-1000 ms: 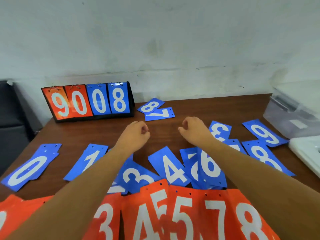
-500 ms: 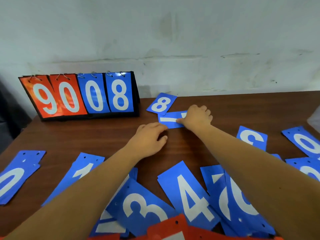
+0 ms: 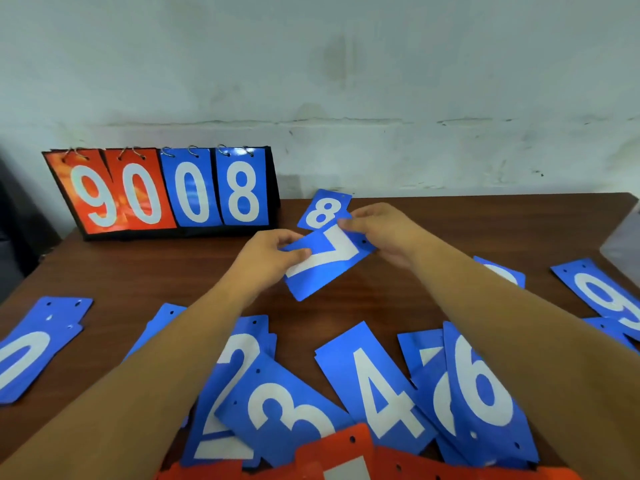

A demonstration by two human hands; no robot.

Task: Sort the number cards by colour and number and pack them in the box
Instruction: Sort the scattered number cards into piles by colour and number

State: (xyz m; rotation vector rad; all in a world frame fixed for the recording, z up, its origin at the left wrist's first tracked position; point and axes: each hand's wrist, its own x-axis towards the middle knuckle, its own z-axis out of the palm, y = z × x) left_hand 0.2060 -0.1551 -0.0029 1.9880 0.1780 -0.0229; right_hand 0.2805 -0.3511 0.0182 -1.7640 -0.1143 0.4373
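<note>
Both hands hold one blue 7 card [image 3: 329, 261] over the table [image 3: 450, 230], far centre. Left hand [image 3: 266, 254] pinches the card's left end, thumb on top and fingers under. Right hand [image 3: 384, 230] pinches the right end near the punched hole with its fingertips. The card is slanted and looks lifted off the wood. Its top edge overlaps a blue 8 card [image 3: 323, 209] lying flat just behind it.

Scoreboard [image 3: 166, 192] stands at far left against the wall [image 3: 346, 81]. Its rings carry four cards: orange 9, orange 0, blue 0, blue 8.

Loose blue cards lie flat on the near table:
- A blue 0 [image 3: 27, 351] is at far left, stacked on others.
- A blue 2 [image 3: 239, 362] is partly under a blue 3 [image 3: 284, 407].
- A blue 4 [image 3: 381, 386] is beside the 3.
- A blue 6 [image 3: 481, 389] covers most of another 7 [image 3: 426, 355].
- A blue 9 [image 3: 606, 296] is at right.
- One card shows under each forearm, numbers hidden.

Orange cards [image 3: 346, 455] overlap along the bottom edge, digits cut off.

A grey blur at the right edge [image 3: 623, 247] is possibly the box, and I cannot tell what it contains.
</note>
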